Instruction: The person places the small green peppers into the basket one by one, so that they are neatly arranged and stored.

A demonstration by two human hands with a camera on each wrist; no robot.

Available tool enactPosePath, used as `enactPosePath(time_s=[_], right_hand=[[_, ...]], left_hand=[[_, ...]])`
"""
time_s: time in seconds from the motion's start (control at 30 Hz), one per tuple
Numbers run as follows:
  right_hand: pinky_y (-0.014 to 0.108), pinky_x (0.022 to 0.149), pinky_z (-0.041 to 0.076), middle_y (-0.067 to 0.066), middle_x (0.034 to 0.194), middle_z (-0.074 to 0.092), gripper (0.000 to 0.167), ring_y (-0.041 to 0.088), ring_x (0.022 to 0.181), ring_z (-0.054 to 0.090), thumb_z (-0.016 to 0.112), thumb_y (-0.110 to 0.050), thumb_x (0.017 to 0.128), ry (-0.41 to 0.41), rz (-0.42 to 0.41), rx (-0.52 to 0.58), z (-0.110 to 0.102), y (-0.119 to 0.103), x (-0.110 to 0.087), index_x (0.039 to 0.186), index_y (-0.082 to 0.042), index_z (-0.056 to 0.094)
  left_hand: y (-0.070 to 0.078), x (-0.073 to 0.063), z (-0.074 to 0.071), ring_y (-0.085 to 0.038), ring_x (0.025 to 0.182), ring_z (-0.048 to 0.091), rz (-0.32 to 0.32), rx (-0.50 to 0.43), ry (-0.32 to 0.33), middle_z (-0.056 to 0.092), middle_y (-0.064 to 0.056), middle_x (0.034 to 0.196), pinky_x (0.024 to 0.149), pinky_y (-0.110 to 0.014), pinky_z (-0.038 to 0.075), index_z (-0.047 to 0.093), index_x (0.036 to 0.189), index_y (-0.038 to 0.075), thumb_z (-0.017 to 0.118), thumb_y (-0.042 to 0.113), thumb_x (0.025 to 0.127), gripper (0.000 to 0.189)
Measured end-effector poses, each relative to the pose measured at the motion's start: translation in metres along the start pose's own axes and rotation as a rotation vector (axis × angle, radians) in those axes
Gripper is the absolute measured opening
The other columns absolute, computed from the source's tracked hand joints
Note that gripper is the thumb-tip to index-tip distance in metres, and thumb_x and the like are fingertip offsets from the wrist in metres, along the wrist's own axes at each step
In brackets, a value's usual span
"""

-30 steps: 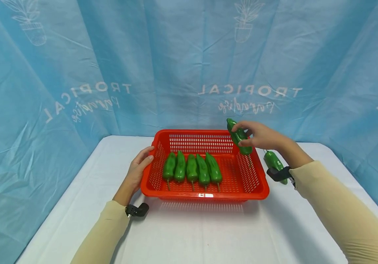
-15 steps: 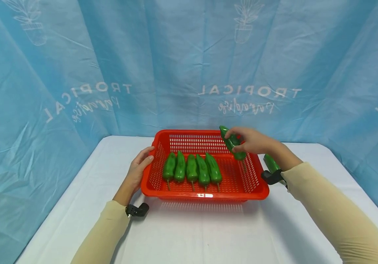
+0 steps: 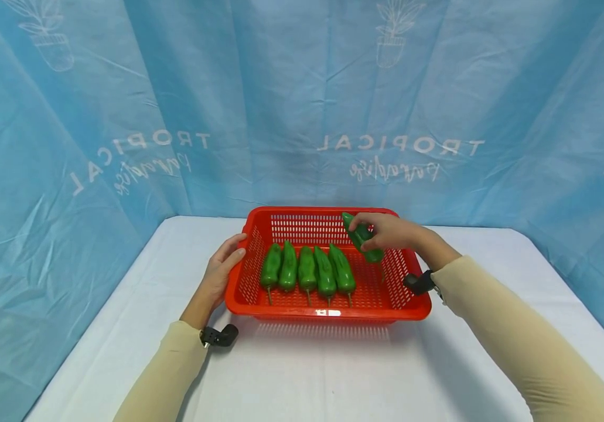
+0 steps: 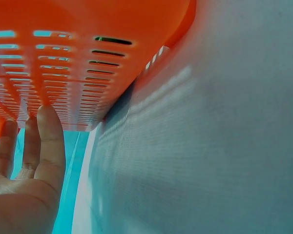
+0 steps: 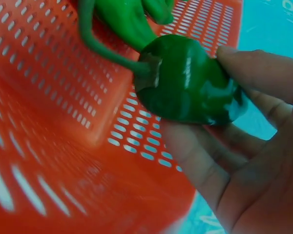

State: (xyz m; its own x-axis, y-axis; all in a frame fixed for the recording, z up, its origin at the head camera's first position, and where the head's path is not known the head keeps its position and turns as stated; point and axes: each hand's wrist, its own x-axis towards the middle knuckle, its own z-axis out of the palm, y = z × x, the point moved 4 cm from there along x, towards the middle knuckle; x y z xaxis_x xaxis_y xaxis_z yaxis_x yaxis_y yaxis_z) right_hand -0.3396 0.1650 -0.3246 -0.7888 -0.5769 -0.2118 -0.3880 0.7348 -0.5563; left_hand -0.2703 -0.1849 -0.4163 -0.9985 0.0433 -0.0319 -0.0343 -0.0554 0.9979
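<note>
A red perforated plastic basket [image 3: 328, 313] stands on the white-covered table. My left hand [image 3: 222, 266] rests against its left side, and the left wrist view shows straight fingers touching the outer wall [image 4: 83, 73]. Over the right part of the basket, my right hand [image 3: 388, 230] pinches a glossy green pepper [image 5: 185, 83] between thumb and fingers. It is tilted, with its stem end lower and toward me. Several green peppers [image 3: 307, 269] lie side by side inside, stems toward me, filling the left and middle of the floor.
White cloth [image 3: 323, 375] covers the table in front of the basket. A blue printed curtain [image 3: 291, 105] hangs behind and at both sides. Black wrist cameras [image 3: 219, 336] are strapped to both wrists.
My right hand has carried the green pepper left and down, lower over the basket. Its forearm now hides another pepper seen on the table at right. The left hand stays put.
</note>
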Motion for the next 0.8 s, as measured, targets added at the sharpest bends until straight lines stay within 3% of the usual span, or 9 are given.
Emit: enactPosePath(time_s=[0.33, 0.5, 0.7, 0.8], right_hand=[[0.033, 0.077, 0.055, 0.016, 0.126, 0.055, 0.039, 0.026, 0.102, 0.056, 0.068, -0.009, 0.09, -0.078, 0.032, -0.045, 0.018, 0.004, 0.014, 0.127, -0.013, 0.054], [0.03, 0.072, 0.053, 0.016, 0.119, 0.056, 0.039, 0.022, 0.091, 0.055, 0.068, -0.008, 0.09, -0.114, 0.09, -0.058, 0.028, 0.01, 0.017, 0.126, -0.01, 0.053], [0.028, 0.062, 0.05, 0.019, 0.128, 0.05, 0.041, 0.016, 0.068, 0.049, 0.066, -0.007, 0.091, -0.172, 0.164, 0.005, 0.038, 0.019, 0.019, 0.129, -0.008, 0.049], [0.028, 0.062, 0.049, 0.019, 0.131, 0.048, 0.042, 0.015, 0.065, 0.047, 0.065, -0.007, 0.092, -0.2, 0.174, 0.022, 0.041, 0.019, 0.021, 0.13, -0.007, 0.048]], left_hand=[[0.0, 0.0, 0.0, -0.014, 0.117, 0.056, 0.011, 0.0, 0.001, 0.041, -0.008, 0.151, 0.089, -0.024, 0.058, 0.039, 0.149, 0.021, 0.049, 0.029, 0.103, 0.048], [0.001, -0.001, 0.0, -0.014, 0.117, 0.056, 0.012, -0.008, -0.002, 0.04, -0.009, 0.151, 0.088, -0.023, 0.058, 0.038, 0.15, 0.02, 0.049, 0.027, 0.103, 0.049], [0.004, -0.001, 0.0, -0.016, 0.12, 0.054, 0.003, 0.003, -0.02, 0.04, -0.009, 0.152, 0.09, -0.025, 0.058, 0.038, 0.15, 0.019, 0.05, 0.026, 0.103, 0.05], [0.006, 0.0, -0.002, -0.018, 0.123, 0.053, -0.008, 0.009, -0.022, 0.039, -0.01, 0.153, 0.092, -0.026, 0.057, 0.037, 0.15, 0.019, 0.05, 0.026, 0.103, 0.05]])
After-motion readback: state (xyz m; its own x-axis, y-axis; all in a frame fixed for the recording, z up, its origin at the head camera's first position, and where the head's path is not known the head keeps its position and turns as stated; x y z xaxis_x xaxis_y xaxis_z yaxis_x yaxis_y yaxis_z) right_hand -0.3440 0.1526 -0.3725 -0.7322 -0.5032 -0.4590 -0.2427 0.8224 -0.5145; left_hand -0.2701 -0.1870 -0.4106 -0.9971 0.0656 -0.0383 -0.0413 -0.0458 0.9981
